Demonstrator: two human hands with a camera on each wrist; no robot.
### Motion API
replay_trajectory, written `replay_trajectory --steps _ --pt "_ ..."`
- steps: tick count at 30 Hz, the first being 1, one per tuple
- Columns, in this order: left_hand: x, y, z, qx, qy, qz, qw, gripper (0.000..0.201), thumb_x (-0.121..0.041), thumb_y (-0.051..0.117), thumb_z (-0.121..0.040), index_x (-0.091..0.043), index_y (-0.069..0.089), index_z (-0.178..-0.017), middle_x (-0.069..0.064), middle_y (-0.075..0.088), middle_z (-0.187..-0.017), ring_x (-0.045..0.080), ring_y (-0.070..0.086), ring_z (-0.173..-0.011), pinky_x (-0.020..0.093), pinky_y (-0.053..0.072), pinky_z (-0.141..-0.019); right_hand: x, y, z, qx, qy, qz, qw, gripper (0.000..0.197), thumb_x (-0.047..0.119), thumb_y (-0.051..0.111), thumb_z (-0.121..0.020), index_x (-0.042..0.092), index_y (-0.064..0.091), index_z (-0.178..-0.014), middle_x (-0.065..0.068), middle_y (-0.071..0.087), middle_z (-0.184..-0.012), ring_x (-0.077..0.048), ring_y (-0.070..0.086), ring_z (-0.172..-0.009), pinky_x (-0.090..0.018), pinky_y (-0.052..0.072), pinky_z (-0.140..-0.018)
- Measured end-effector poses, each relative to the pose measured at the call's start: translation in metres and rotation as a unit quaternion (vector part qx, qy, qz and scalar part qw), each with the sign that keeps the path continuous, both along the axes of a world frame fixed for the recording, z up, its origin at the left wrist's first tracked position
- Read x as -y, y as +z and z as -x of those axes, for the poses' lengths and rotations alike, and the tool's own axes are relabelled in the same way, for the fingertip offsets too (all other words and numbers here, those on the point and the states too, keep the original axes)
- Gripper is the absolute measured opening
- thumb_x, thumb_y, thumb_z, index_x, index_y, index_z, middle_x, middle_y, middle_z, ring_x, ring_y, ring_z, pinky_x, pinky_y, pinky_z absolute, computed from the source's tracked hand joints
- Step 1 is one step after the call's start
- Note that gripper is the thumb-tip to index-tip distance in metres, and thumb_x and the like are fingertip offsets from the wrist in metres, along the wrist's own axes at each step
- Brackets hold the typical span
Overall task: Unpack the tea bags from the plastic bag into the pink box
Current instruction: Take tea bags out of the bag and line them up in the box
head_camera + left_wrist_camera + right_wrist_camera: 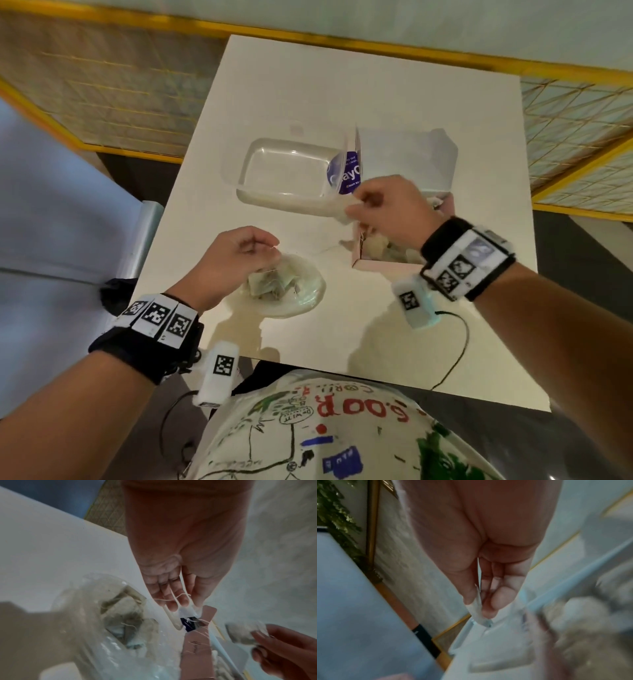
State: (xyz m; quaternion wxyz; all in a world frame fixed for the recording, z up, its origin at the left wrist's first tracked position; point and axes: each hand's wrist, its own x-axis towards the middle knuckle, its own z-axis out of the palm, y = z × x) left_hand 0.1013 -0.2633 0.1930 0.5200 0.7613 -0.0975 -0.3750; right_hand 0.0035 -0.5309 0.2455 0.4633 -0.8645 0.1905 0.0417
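A clear plastic bag (305,294) lies on the white table (342,85) with several tea bags (270,284) inside. My left hand (270,250) hovers over its mouth and pinches a thin tea bag string (180,596) between thumb and fingers. The pink box (376,264) stands open to the right, with tea bags in it. Just above its far left corner, my right hand (359,202) pinches one tea bag (342,210) by its edge. The left wrist view shows the plastic bag (82,601), the pink box flap (197,653) and the held tea bag (243,634).
An empty clear plastic tub (287,171) sits behind the bag. Beside it is a white box with a purple label (407,157), right behind the pink box. A black cable (459,349) trails over the table's near right edge.
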Motion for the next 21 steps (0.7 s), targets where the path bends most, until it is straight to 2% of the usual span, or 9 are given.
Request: replay_trajectory --steps 3,5,7,9,12,14,16,19,21 --pt "-0.018 -0.009 -0.002 0.046 -0.025 -0.048 0.997 0.015 -0.012 0.081 -0.085 -0.020 0.077 -0.097 0.004 0.074 -0.093 0.014 0.068 -0.090 0.031 0.054 -0.090 0.043 -0.008 0.018 -0.071 0.028 0.156 0.985 0.008 0.025 0.072 -0.088 0.022 0.067 -0.082 0.009 0.064 -0.077 -0.014 0.064 -0.074 -0.031 0.049 -0.078" --pt "-0.025 -0.013 -0.003 0.060 -0.020 -0.070 0.996 0.014 -0.010 0.079 -0.085 -0.017 0.077 -0.097 0.006 0.075 -0.096 0.015 0.068 -0.091 0.032 0.054 -0.091 0.053 -0.020 0.024 -0.163 0.089 0.239 0.953 0.008 0.031 0.071 -0.085 0.035 0.066 -0.081 0.017 0.060 -0.083 -0.014 0.060 -0.089 -0.039 0.045 -0.094" --pt "-0.030 -0.016 -0.003 0.064 -0.013 -0.085 0.994 0.014 -0.007 0.078 -0.086 -0.015 0.076 -0.097 0.008 0.075 -0.097 0.017 0.068 -0.092 0.035 0.054 -0.094 0.050 -0.031 0.025 -0.224 0.162 0.238 0.931 0.011 0.028 0.071 -0.086 0.032 0.067 -0.076 0.015 0.063 -0.085 -0.014 0.061 -0.092 -0.034 0.047 -0.090" --pt "-0.033 -0.018 -0.005 0.066 -0.011 -0.102 0.993 0.014 -0.005 0.076 -0.087 -0.015 0.076 -0.096 0.006 0.075 -0.097 0.018 0.069 -0.094 0.035 0.054 -0.094 0.040 -0.038 0.021 -0.239 0.211 0.194 0.928 0.006 0.021 0.070 -0.087 0.024 0.074 -0.091 0.008 0.070 -0.090 -0.017 0.065 -0.089 -0.030 0.051 -0.082" --pt "-0.036 -0.017 -0.007 0.078 -0.016 -0.121 0.989 0.013 -0.007 0.074 -0.088 -0.018 0.077 -0.095 0.002 0.075 -0.097 0.019 0.069 -0.096 0.035 0.054 -0.094 0.032 -0.049 0.007 -0.249 0.222 0.175 0.926 0.019 0.013 0.070 -0.086 0.028 0.066 -0.076 0.008 0.060 -0.071 -0.013 0.056 -0.066 -0.022 0.043 -0.062" --pt "-0.035 -0.016 -0.008 0.085 -0.015 -0.133 0.987 0.014 -0.007 0.073 -0.088 -0.019 0.076 -0.094 0.003 0.075 -0.098 0.021 0.068 -0.097 0.035 0.054 -0.093 0.028 -0.057 -0.002 -0.260 0.230 0.219 0.912 0.010 0.013 0.070 -0.086 0.023 0.072 -0.088 0.006 0.059 -0.077 -0.014 0.055 -0.070 -0.022 0.041 -0.067" --pt "-0.035 -0.016 -0.008 0.096 -0.016 -0.144 0.985 0.014 -0.008 0.072 -0.089 -0.020 0.076 -0.095 0.001 0.074 -0.098 0.020 0.068 -0.097 0.031 0.054 -0.090 0.028 -0.067 -0.005 -0.249 0.227 0.264 0.904 0.018 0.012 0.068 -0.086 0.015 0.074 -0.103 0.002 0.060 -0.087 -0.018 0.056 -0.080 -0.024 0.042 -0.073" --pt "-0.032 -0.019 -0.007 0.121 -0.038 -0.181 0.975 0.013 -0.011 0.069 -0.090 -0.022 0.075 -0.096 -0.005 0.073 -0.099 0.012 0.067 -0.095 0.024 0.053 -0.084 0.027 -0.067 -0.006 -0.230 0.203 0.299 0.903 0.007 0.014 0.061 -0.088 0.014 0.067 -0.093 -0.002 0.066 -0.091 -0.021 0.061 -0.082 -0.026 0.046 -0.071" --pt "-0.030 -0.023 -0.004 0.135 -0.067 -0.220 0.964 0.015 -0.011 0.069 -0.089 -0.020 0.073 -0.100 -0.007 0.071 -0.103 0.007 0.065 -0.093 0.018 0.050 -0.075 0.026 -0.063 -0.005 -0.214 0.219 0.323 0.895 0.008 0.018 0.058 -0.091 0.017 0.055 -0.083 -0.001 0.062 -0.084 -0.018 0.060 -0.074 -0.022 0.039 -0.059"
